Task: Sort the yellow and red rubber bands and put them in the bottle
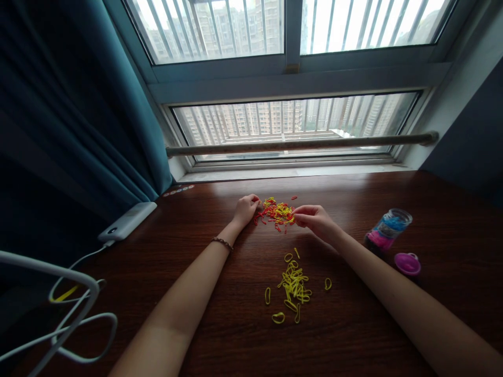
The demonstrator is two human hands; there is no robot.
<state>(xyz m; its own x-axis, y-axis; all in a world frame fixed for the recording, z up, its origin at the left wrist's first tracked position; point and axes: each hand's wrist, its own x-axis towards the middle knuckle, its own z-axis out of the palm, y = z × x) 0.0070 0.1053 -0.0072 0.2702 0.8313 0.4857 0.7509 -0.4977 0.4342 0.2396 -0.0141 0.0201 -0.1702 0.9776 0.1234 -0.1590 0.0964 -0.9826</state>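
A mixed pile of small red and yellow rubber bands (278,211) lies on the dark wooden tabletop. At its left edge, my left hand (245,208) rests with curled fingers, thumb and forefinger close together; whatever they may hold is too small to make out. My right hand (317,220) reaches in from the right, its thumb and fingertips pinched at a yellow rubber band on the pile's edge. Nearer to me, between my forearms, is a looser heap of only yellow rubber bands (294,283), with several single ones scattered around it.
On the right a clear jar (387,230) with blue and pink contents stands beside a purple lid (407,264). A white power strip or adapter (128,222) with a cable lies by the blue curtain (129,131). White tubing (84,280) curves in at lower left. A rail (298,145) crosses the window.
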